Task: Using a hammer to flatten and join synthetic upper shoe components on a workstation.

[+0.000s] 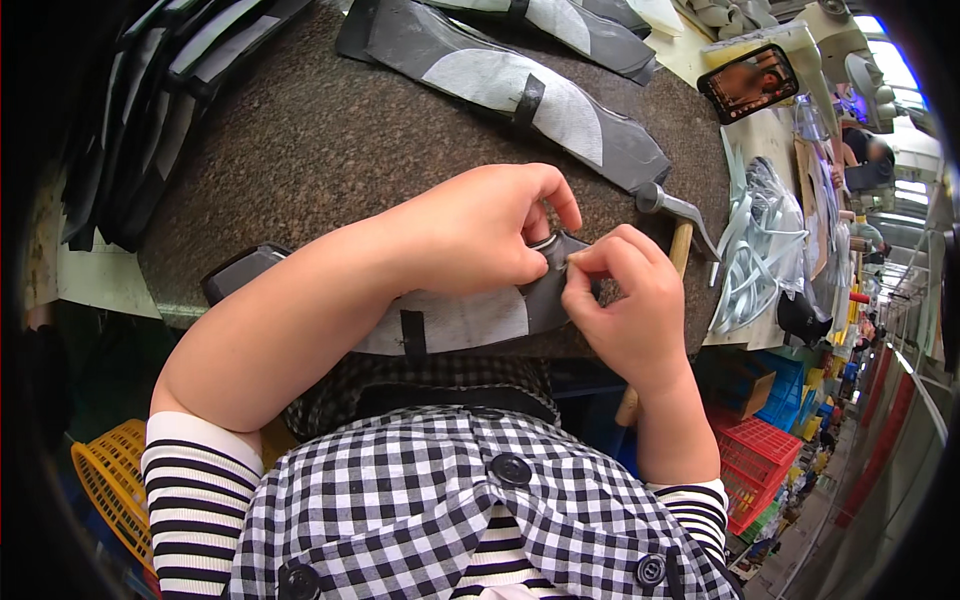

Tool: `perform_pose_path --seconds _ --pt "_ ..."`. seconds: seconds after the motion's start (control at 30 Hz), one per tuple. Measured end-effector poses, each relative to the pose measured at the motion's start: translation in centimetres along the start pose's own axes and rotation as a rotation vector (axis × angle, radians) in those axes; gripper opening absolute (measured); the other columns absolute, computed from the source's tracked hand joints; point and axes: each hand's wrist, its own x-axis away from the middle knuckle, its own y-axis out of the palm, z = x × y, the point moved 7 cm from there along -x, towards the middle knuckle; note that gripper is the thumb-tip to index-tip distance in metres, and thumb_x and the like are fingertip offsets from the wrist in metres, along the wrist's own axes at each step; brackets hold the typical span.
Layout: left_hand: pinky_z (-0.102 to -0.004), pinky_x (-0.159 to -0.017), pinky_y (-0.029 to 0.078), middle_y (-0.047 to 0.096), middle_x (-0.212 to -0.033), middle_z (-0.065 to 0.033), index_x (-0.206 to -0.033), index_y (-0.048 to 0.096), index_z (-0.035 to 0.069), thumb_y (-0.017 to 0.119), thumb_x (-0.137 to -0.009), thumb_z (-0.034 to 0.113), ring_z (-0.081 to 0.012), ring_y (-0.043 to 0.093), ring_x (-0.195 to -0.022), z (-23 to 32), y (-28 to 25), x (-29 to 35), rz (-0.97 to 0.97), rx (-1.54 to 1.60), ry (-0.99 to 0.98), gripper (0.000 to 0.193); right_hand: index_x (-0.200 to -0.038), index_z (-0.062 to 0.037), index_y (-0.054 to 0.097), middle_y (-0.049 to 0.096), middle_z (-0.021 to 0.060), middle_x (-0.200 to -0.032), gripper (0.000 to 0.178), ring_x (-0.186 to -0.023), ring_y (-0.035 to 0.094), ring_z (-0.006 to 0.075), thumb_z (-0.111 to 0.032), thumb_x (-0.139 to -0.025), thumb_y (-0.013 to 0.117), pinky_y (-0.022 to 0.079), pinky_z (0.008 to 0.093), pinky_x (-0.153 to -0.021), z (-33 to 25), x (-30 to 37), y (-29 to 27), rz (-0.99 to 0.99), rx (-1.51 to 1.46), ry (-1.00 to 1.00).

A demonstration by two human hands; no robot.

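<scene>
A dark grey, leather-like panel with a white backing (468,318) and a short black strip lies along the near edge of the stone-topped table. My left hand (490,228) is over its right part, thumb and curled fingers closed on the panel's folded dark end; the index finger arches free. Beside it, my right hand (635,290) pinches the same end between thumb and index fingertip. What lies between the fingertips is too small to make out. My left forearm covers the panel's middle. A hammer (682,216) with a wooden handle lies just beyond my right hand.
Similar grey-and-white panels (515,95) lie at the far side, with a stack of more (165,90) at the far left. A phone (748,83) stands at the far right, near pale strips (760,255). Yellow (115,480) and red (755,460) baskets sit below table level.
</scene>
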Motion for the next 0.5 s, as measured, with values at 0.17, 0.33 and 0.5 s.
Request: perform_pose_path --seconds 0.17,0.33,0.5 --pt "-0.0247 -0.062 0.045 0.061 -0.075 -0.0026 -0.112 0.057 -0.002 0.065 -0.074 -0.004 -0.0083 0.057 -0.069 0.1 0.0 0.0 -0.007 0.029 0.003 0.039 -0.075 -0.0033 0.058 0.056 0.0094 -0.073 0.014 -0.069 0.059 0.0289 0.0 -0.069 0.071 0.048 0.0378 -0.062 0.6 0.2 -0.1 0.002 -0.068 0.056" --pt "-0.0252 -0.062 0.046 0.061 -0.076 -0.0029 -0.11 0.057 -0.001 0.065 -0.074 -0.002 -0.009 0.057 -0.069 0.0 0.0 0.1 0.002 0.012 0.016 0.037 -0.076 -0.0029 0.06 0.058 0.009 -0.073 0.013 -0.067 0.06 0.0265 0.001 -0.07 0.071 0.048 0.0359 -0.061 0.7 0.3 -0.3 0.011 -0.126 0.082" --pt "-0.0277 -0.063 0.046 0.062 -0.076 -0.0042 -0.1 0.061 0.002 0.066 -0.073 0.001 -0.0097 0.057 -0.069 0.8 0.3 0.4 -0.034 -0.125 0.041 0.028 -0.077 -0.0028 0.061 0.059 0.0086 -0.073 0.012 -0.067 0.061 0.0251 0.001 -0.071 0.071 0.049 0.0345 -0.062 1.1 0.3 -0.3 0.032 -0.179 0.128"
